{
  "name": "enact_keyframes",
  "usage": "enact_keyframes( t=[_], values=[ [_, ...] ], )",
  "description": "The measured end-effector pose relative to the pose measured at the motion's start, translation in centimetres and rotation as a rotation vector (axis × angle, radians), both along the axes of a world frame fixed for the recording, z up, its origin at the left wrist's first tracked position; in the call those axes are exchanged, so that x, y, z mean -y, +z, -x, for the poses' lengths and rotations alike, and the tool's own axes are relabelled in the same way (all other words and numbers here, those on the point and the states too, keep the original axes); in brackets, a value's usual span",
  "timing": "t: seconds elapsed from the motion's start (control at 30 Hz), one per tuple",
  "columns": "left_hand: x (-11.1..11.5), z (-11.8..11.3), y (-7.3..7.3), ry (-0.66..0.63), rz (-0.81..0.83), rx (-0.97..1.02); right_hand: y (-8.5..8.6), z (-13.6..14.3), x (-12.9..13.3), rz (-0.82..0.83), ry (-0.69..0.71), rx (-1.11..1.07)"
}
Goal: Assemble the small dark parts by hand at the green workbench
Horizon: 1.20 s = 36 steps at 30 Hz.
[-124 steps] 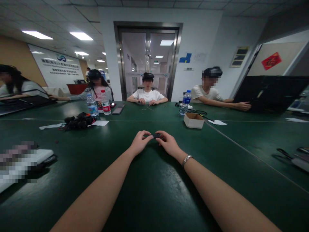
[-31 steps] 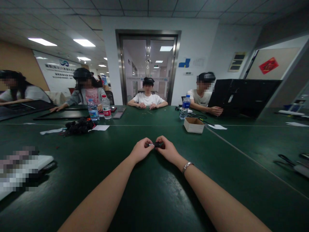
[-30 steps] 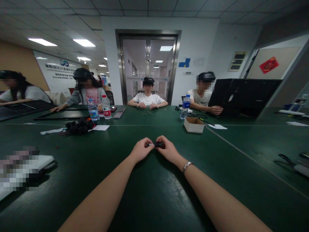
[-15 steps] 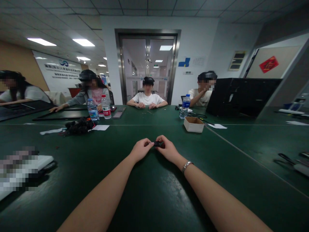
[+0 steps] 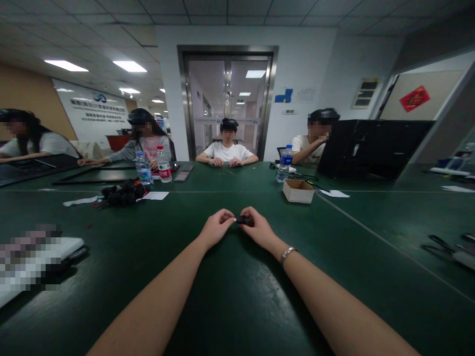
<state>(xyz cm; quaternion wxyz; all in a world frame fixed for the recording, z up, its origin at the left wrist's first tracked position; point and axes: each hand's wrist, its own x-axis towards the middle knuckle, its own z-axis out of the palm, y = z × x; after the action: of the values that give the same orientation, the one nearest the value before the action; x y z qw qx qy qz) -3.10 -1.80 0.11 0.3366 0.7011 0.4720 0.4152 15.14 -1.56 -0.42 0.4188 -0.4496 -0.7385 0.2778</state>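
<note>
A small black stick with a silver end (image 5: 242, 220) is held low over the green table between my hands; it resembles a USB stick or plug, but is too small to be sure. My right hand (image 5: 257, 229) pinches its black body between thumb and curled fingers. From the other side, the thumb and fingers of my left hand (image 5: 216, 229) close at the silver end. Part of the stick is hidden behind the right fingers.
Beyond my hands on the green table (image 5: 208, 316) are an open cardboard box (image 5: 298, 192), a bundle of black cables (image 5: 126, 193), and water bottles (image 5: 284, 164). A large black panel (image 5: 371, 148) stands at right. Several people sit across the table.
The silver end of the stick now shows beside my left fingertips, which covered it before. Across the table, the person at right has leaned slightly right.
</note>
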Motion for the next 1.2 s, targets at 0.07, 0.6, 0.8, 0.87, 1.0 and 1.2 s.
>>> enact_keyframes(
  t=[0.07, 0.6, 0.8, 0.87, 1.0, 1.2],
  values=[
    [-0.1, 0.0, -0.1, 0.003, 0.000, 0.001, 0.2, 0.0, 0.1, 0.008, -0.001, 0.010],
    [-0.2, -0.1, -0.6, -0.177, 0.046, 0.065, 2.1, 0.7, 2.5, -0.352, -0.022, 0.847],
    [0.7, 0.1, 0.3, -0.058, -0.172, -0.432, 2.4, 0.6, 2.7, -0.420, 0.031, 0.903],
    [1.3, 1.4, 0.9, -0.010, -0.269, -0.652, 2.6, -0.7, 2.4, -0.374, 0.003, 0.862],
    [3.4, 8.4, 1.7, 0.153, -0.375, -1.045, 3.1, -6.9, 1.5, -0.119, -0.302, 0.759],
    [9.6, 23.6, 1.9, 0.589, -0.277, -1.306, 4.1, -20.0, 4.0, 0.227, -0.600, 0.749]
  ],
)
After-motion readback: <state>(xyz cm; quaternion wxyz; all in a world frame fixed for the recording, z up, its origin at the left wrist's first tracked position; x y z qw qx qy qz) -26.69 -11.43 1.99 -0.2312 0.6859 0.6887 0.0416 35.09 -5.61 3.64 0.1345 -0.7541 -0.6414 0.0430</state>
